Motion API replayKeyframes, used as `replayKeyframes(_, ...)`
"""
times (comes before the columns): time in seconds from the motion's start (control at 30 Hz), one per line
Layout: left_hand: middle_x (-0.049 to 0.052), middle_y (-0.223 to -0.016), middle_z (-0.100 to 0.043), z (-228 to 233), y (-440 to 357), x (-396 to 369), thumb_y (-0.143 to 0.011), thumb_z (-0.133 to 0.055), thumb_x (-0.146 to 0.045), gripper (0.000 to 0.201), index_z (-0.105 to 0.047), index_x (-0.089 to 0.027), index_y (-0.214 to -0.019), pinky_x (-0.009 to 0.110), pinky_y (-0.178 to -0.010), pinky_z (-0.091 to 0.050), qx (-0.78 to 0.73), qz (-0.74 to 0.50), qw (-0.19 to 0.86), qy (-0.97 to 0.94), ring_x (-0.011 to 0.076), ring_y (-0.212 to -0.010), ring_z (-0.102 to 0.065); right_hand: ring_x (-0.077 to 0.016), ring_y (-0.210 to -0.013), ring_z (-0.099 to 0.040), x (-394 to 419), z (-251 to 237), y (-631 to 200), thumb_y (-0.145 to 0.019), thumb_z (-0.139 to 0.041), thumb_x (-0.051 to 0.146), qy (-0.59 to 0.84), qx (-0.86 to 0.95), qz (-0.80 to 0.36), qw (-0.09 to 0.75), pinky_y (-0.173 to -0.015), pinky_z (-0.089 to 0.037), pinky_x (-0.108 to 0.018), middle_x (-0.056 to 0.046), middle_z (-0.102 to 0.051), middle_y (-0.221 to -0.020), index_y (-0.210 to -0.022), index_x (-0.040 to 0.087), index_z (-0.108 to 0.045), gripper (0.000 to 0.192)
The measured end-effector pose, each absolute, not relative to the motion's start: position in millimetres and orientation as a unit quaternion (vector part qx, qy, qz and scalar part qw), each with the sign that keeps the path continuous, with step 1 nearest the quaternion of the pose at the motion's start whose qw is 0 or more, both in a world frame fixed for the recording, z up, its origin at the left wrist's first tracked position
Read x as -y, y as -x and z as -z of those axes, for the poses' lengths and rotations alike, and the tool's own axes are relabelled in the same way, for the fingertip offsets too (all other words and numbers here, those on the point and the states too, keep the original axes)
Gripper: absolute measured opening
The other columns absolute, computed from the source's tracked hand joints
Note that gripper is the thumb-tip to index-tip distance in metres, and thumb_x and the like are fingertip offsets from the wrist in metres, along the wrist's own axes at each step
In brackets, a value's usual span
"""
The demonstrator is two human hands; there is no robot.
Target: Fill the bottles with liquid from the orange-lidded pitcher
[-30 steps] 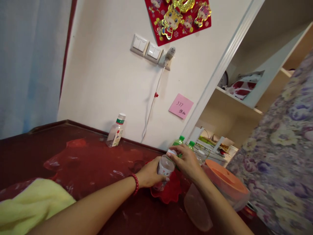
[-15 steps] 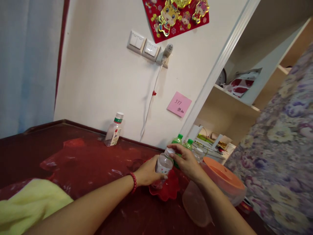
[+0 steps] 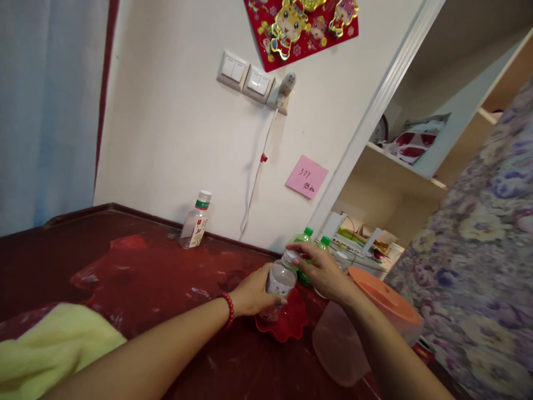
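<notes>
Bottle [image 3: 280, 282] stands on dish [image 3: 287, 328], jug [image 3: 375, 316] right.

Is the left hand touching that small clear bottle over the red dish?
Touching. The head view shows the left hand wrapped around the clear bottle, thumb across its front, while the right hand covers its cap.

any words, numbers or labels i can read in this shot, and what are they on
"377": handwritten on the pink sticky note on the wall; the line of characters beneath it is too blurred to read.
Label on the small bottle gripped by the left hand, with the right hand at its cap: too small to read.
Label on the bottle by the wall: too small.
Red wall decoration: cartoon figures, no readable text.
</notes>
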State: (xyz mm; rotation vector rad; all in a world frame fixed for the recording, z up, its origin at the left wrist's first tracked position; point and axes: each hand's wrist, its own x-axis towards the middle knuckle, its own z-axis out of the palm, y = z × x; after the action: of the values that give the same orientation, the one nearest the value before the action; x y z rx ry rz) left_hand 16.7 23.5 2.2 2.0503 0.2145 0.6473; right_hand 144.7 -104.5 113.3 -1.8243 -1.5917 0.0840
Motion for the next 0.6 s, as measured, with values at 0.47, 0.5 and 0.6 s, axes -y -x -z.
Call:
replayKeyframes(0.47,0.008,-0.123,-0.066,1.8,-18.4,-25.5,-0.066,-0.081,-0.030,0.067,-0.054,-0.021,-0.127,0.038,-0.097,-0.046,-0.090,-0.267,0.468,-0.838,0.0283,-0.111,-0.061,-0.0242,-0.101,-0.062,100.9,-111.0,-149.2,-0.084,-0.058,0.032,0.705,0.618,-0.018,0.347,-0.090,-0.045,-0.040,-0.009,-0.069,-0.108,-0.109,0.017,-0.070,0.032)
replayKeyframes(0.5,0.008,-0.123,-0.066,2.3,-18.7,-25.9,-0.066,-0.081,-0.031,0.067,-0.054,-0.021,-0.127,0.038,-0.096,-0.046,-0.089,-0.268,0.467,-0.838,0.0283,-0.112,-0.061,-0.0241,-0.101,-0.062,100.9,-110.5,-149.5,-0.084,-0.058,0.032,0.705,0.617,-0.019,0.349,-0.089,-0.045,-0.039,-0.009,-0.069,-0.108,-0.109,0.017,-0.070,0.032)
replayKeyframes(0.6,0.008,-0.125,-0.066,3.6,-19.2,-26.6,-0.066,-0.081,-0.032,0.069,-0.053,-0.022,-0.128,0.038,-0.096,-0.047,-0.084,-0.270,0.465,-0.839,0.0287,-0.113,-0.061,-0.0236,-0.099,-0.062,100.9,-109.9,-147.9,-0.083,-0.059,0.031,0.703,0.622,-0.002,0.344,-0.089,-0.045,-0.039,-0.008,-0.070,-0.105,-0.107,0.018,-0.071,0.029)
